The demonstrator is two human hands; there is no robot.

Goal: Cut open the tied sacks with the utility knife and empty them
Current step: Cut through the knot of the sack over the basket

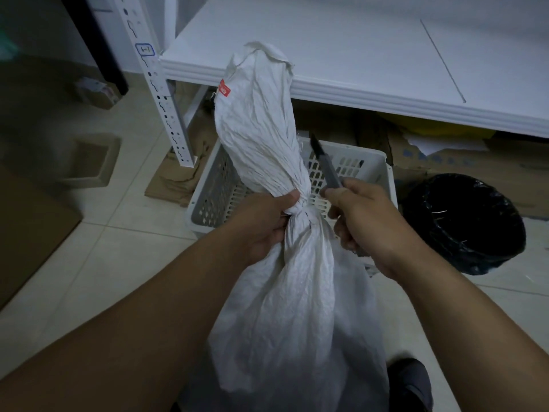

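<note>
Head view: the white woven sack (276, 292) stands upright on the pale tiled floor (118, 257), right in front of the person. It is tied at a knot about halfway up. Its long twisted neck rises above the knot, with a red tag (225, 90) near the top.

The left hand (264, 224) is curled tight around the sack at the knot. The right hand (365, 221) grips the handle of the utility knife (326, 165), which points up and away, just right of the neck; I cannot tell whether it touches the fabric.

Behind the sack sits 1 white perforated basket (368, 151). To its right is a round bin with a black liner (463, 224). A white shelf (356, 55) runs across the top, carried by a slotted white post (154, 93). Flattened cardboard (175, 176) lies under the shelf, and an open cardboard box (89, 162) sits on the floor at left. The light is dim.
</note>
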